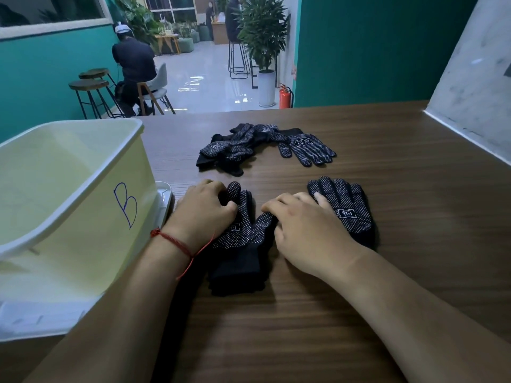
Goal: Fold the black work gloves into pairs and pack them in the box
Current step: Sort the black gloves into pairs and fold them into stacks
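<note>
Two black work gloves with white grip dots lie flat in front of me on the wooden table (pixel 345 313). My left hand (pixel 204 214) grips the fingers of the left glove (pixel 240 239) with curled fingers. My right hand (pixel 301 230) lies palm down between the two gloves, its little finger on the right glove (pixel 351 214) and its thumb side against the left glove's thumb. Farther back lie a pile of black gloves (pixel 229 150) and a single spread glove (pixel 307 147). The pale yellow box (pixel 83 217), marked B, stands open at my left.
The box stands on a white lid (pixel 164 194) at the table's left edge. A grey wall (pixel 470 78) borders the table on the right. Beyond the far edge are stools, a potted plant, a fire extinguisher and seated people.
</note>
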The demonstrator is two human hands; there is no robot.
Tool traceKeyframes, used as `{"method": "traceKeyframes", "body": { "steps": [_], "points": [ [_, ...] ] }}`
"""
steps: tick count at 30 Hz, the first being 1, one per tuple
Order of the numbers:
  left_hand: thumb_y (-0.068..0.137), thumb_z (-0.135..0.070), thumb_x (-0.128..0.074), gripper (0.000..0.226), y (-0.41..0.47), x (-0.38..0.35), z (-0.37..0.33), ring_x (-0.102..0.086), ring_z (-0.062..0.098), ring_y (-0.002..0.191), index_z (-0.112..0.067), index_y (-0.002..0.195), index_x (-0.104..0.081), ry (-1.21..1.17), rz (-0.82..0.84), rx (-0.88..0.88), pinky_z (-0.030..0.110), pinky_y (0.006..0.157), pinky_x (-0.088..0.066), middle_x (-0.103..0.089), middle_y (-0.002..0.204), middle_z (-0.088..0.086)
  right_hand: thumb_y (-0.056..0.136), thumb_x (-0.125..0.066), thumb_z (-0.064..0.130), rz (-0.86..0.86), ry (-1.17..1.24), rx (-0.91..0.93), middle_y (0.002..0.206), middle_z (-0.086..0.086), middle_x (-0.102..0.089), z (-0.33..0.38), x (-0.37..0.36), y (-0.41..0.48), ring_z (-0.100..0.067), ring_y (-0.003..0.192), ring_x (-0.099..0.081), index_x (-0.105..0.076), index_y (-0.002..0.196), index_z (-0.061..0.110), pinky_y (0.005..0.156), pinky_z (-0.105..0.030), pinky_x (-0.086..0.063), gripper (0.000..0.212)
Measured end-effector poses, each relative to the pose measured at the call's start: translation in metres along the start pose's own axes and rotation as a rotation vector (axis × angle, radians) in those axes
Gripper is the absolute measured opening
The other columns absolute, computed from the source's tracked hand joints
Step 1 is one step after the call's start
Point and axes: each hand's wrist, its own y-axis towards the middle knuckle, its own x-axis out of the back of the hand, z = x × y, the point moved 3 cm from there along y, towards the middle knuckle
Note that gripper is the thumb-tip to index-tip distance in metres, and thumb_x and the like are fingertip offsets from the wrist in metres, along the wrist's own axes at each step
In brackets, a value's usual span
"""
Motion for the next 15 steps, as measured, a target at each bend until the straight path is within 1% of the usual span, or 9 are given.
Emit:
{"method": "traceKeyframes", "body": {
  "steps": [2,3,5,6,8,9,11,13,15],
  "points": [
    [0.078,-0.048,-0.050,0.042,0.000,0.000,-0.003,-0.056,0.030,0.116,-0.018,0.103,-0.066,-0.029,0.006,-0.008,0.043,0.104,-0.047,-0.060,0.113,0.004,0.101,-0.046,0.029,0.001,-0.005,-0.001,0.140,0.014,-0.056,0.000,0.000,0.000,-0.022,0.137,-0.046,-0.052,0.143,0.038,0.127,-0.059,-0.022,0.043],
    [0.083,-0.045,-0.055,0.033,-0.001,0.001,-0.005,-0.058,0.028,0.113,-0.019,0.100,-0.065,-0.068,-0.008,-0.012,0.038,0.099,-0.047,-0.060,0.108,0.002,0.101,-0.046,0.029,0.002,-0.005,-0.002,0.140,0.014,-0.056,0.000,0.000,0.000,-0.022,0.137,-0.046,-0.052,0.142,0.038,0.127,-0.059,-0.022,0.042],
    [0.089,-0.030,-0.066,0.011,-0.001,0.002,-0.006,-0.063,0.019,0.097,-0.021,0.094,-0.063,-0.216,-0.070,-0.022,0.030,0.081,-0.045,-0.066,0.096,-0.003,0.101,-0.045,0.028,0.004,-0.001,-0.004,0.140,0.013,-0.056,0.000,0.000,0.001,-0.022,0.137,-0.047,-0.052,0.142,0.038,0.127,-0.059,-0.022,0.042],
    [0.088,-0.022,-0.070,0.009,-0.002,0.004,-0.006,-0.064,0.012,0.086,-0.022,0.094,-0.063,-0.307,-0.100,-0.024,0.027,0.074,-0.045,-0.068,0.093,-0.004,0.102,-0.045,0.028,0.004,-0.001,-0.004,0.140,0.013,-0.056,0.000,0.000,0.001,-0.022,0.137,-0.047,-0.053,0.142,0.037,0.127,-0.059,-0.022,0.042],
    [0.085,-0.011,-0.074,0.025,-0.001,0.005,-0.003,-0.063,0.003,0.073,-0.026,0.101,-0.062,-0.447,-0.128,-0.036,0.023,0.069,-0.049,-0.072,0.093,-0.004,0.102,-0.045,0.028,0.001,-0.003,-0.001,0.140,0.013,-0.056,0.000,0.000,0.001,-0.022,0.137,-0.047,-0.052,0.142,0.037,0.127,-0.060,-0.022,0.042],
    [0.084,-0.008,-0.076,0.033,0.000,0.004,-0.001,-0.065,0.003,0.072,-0.027,0.107,-0.061,-0.497,-0.124,-0.044,0.025,0.070,-0.052,-0.073,0.095,-0.004,0.102,-0.045,0.028,0.000,-0.003,0.001,0.140,0.013,-0.056,0.000,0.000,0.001,-0.022,0.136,-0.047,-0.052,0.142,0.037,0.127,-0.060,-0.022,0.042],
    [0.084,-0.006,-0.079,0.048,0.003,0.002,0.004,-0.068,0.000,0.078,-0.031,0.120,-0.060,-0.526,-0.120,-0.068,0.025,0.074,-0.056,-0.072,0.100,-0.005,0.102,-0.045,0.029,0.000,-0.008,0.003,0.140,0.013,-0.056,0.000,0.000,0.001,-0.022,0.136,-0.047,-0.052,0.142,0.037,0.127,-0.059,-0.022,0.042],
    [0.083,-0.005,-0.083,0.056,0.006,0.001,0.007,-0.064,-0.008,0.081,-0.029,0.127,-0.058,-0.525,-0.149,-0.089,0.012,0.073,-0.051,-0.069,0.104,-0.005,0.102,-0.045,0.029,0.000,-0.013,0.000,0.140,0.012,-0.056,-0.001,0.000,0.000,-0.023,0.136,-0.047,-0.051,0.143,0.037,0.127,-0.059,-0.022,0.042],
    [0.084,-0.005,-0.083,0.056,0.009,0.000,0.008,-0.063,-0.006,0.089,-0.026,0.129,-0.058,-0.541,-0.174,-0.101,0.007,0.076,-0.046,-0.069,0.108,-0.004,0.103,-0.045,0.028,-0.010,-0.011,-0.006,0.140,0.012,-0.057,0.000,0.000,0.000,-0.023,0.136,-0.048,-0.049,0.145,0.037,0.126,-0.059,-0.024,0.044]
  ]
}}
